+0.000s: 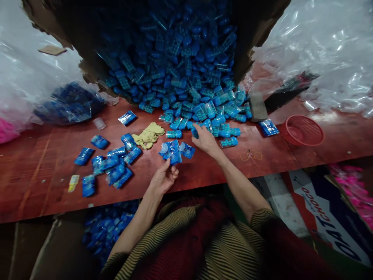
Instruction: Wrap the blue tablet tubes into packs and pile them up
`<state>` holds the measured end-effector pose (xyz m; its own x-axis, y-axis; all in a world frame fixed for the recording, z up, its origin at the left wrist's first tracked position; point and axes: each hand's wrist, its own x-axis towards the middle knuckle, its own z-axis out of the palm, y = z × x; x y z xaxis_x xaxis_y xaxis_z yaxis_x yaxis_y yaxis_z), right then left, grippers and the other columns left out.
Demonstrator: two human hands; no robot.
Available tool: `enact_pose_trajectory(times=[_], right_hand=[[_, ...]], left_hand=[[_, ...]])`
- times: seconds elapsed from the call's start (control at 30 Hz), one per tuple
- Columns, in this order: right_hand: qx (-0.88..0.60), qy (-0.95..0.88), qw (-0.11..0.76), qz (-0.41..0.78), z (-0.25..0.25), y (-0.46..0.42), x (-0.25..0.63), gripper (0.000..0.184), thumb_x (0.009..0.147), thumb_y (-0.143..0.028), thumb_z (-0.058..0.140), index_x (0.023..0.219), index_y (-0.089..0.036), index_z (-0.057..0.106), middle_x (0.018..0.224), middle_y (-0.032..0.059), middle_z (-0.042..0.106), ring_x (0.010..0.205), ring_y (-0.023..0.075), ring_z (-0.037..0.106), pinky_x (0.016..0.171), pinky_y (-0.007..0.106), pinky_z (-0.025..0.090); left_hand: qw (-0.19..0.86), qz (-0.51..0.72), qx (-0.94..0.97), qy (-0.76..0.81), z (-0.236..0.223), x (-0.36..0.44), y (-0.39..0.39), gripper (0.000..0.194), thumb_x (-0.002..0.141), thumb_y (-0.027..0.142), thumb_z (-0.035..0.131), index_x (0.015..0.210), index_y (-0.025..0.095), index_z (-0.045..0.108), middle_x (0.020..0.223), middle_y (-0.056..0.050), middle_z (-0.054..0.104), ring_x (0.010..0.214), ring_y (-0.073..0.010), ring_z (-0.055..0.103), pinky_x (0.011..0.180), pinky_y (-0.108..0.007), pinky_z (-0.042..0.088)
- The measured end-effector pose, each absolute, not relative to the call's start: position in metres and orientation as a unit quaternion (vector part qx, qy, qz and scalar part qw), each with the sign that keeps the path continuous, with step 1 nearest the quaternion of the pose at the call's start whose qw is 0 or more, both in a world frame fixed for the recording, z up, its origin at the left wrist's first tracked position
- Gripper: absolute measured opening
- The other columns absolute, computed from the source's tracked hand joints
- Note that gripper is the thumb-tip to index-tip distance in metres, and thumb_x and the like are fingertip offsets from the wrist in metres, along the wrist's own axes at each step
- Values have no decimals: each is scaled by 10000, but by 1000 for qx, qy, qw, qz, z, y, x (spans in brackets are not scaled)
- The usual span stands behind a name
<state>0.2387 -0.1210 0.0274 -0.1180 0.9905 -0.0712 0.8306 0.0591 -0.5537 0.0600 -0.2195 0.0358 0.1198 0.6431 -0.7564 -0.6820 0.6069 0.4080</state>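
My left hand (163, 178) is closed on a small bunch of clear packets with blue contents (173, 151), held just above the red table (43, 163). My right hand (205, 139) reaches forward to the edge of a big heap of blue capped tubes (198, 97) and its fingers close on one blue tube (194, 132). The heap spills out of a torn cardboard box (87, 35) lying open on the table.
Filled blue packets (113, 165) lie scattered at the left. A yellow cloth (148, 135) sits mid-table. A red basket (303, 130) stands at the right, a dark block (258, 105) beside the heap. Clear plastic bags (320, 46) flank the box. A box of packets (107, 225) sits below the table.
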Motion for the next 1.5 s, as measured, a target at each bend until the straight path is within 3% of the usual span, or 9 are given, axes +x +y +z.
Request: enact_pose_trajectory(times=[0.13, 0.2, 0.3, 0.63, 1.2, 1.5], right_hand=[[-551, -524, 369, 534, 28, -133, 251, 537, 713, -245, 547, 1234, -211, 421, 1022, 56, 588, 743, 192, 642, 585, 348, 563], [-480, -429, 423, 638, 31, -145, 252, 500, 673, -278, 600, 1148, -233, 447, 998, 30, 595, 672, 159, 634, 505, 308, 554], [-397, -374, 459, 702, 38, -165, 249, 475, 657, -283, 662, 1091, -249, 471, 956, 9, 614, 662, 144, 635, 493, 278, 556], [-379, -408, 467, 687, 45, -183, 240, 461, 691, -241, 682, 1110, -238, 489, 1011, 19, 621, 717, 139, 651, 515, 235, 551], [-407, -448, 462, 648, 52, -190, 239, 451, 699, -245, 680, 1119, -259, 519, 1062, 7, 597, 745, 118, 604, 604, 245, 548], [-387, -432, 484, 655, 47, -197, 239, 433, 678, -212, 701, 1076, -259, 537, 1114, 11, 588, 846, 127, 573, 679, 244, 539]], left_hand=[[767, 429, -41, 476, 37, 61, -218, 275, 906, 228, 447, 650, 153, 513, 483, -9, 507, 443, -93, 493, 380, -148, 384], [768, 428, -49, 474, 37, 62, -217, 301, 916, 246, 425, 643, 153, 509, 486, -11, 506, 444, -94, 497, 378, -149, 389], [760, 431, -54, 484, 34, 65, -216, 320, 921, 263, 415, 632, 155, 502, 471, -8, 497, 424, -94, 489, 368, -151, 383], [743, 450, -27, 494, 28, 69, -218, 296, 888, 342, 495, 656, 158, 506, 454, 6, 499, 406, -94, 488, 370, -157, 374], [712, 510, 146, 460, 17, 64, -226, 348, 688, 484, 707, 727, 171, 559, 462, 20, 544, 432, -117, 516, 412, -212, 386], [685, 523, 193, 469, 16, 59, -225, 349, 674, 476, 717, 728, 152, 600, 471, -5, 572, 445, -133, 544, 424, -227, 401]])
